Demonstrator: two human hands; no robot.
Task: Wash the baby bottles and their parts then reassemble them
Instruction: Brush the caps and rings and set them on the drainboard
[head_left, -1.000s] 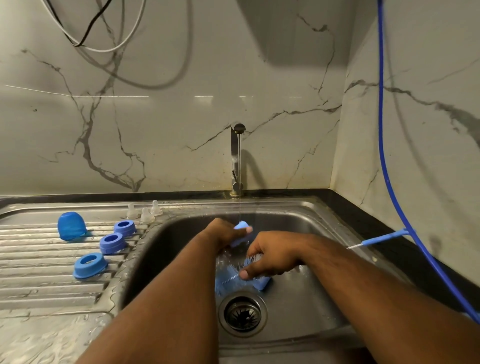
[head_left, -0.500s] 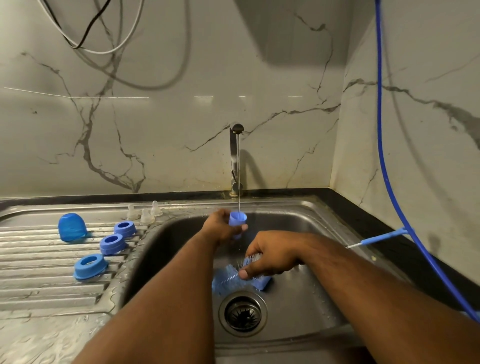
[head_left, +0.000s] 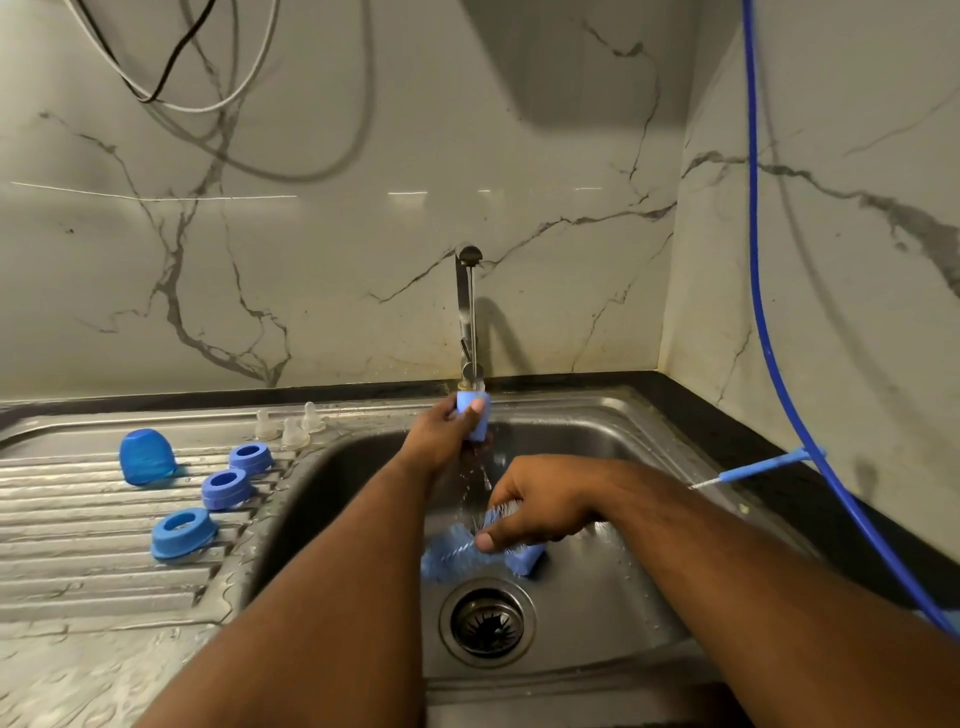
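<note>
Running from the tap (head_left: 469, 317), a thin stream of water is caught by a blue cup-shaped part (head_left: 474, 415), which is pinched between the thumb and curled fingers of the left hand (head_left: 441, 436) just below the spout, over the back of the sink basin (head_left: 613, 597). Water is seen spilling down from under that hand. A bottle brush (head_left: 454, 553) with blue bristles is gripped by the right hand (head_left: 540, 512), fingers wrapped round its stem, low in the basin just above the drain (head_left: 487, 621). The two hands are held apart. On the ribbed drainboard (head_left: 78, 551) to the left, a blue dome cap (head_left: 145, 457) is set mouth down, and three blue collar rings (head_left: 224, 488) are laid in a slanting row beside it. Three clear teats (head_left: 291, 426) are stood upright close together behind the rings, near the basin's edge. A small blue brush (head_left: 758, 466) is laid on the dark counter (head_left: 727, 436) at the right, crossed by a hanging blue hose (head_left: 769, 312).
</note>
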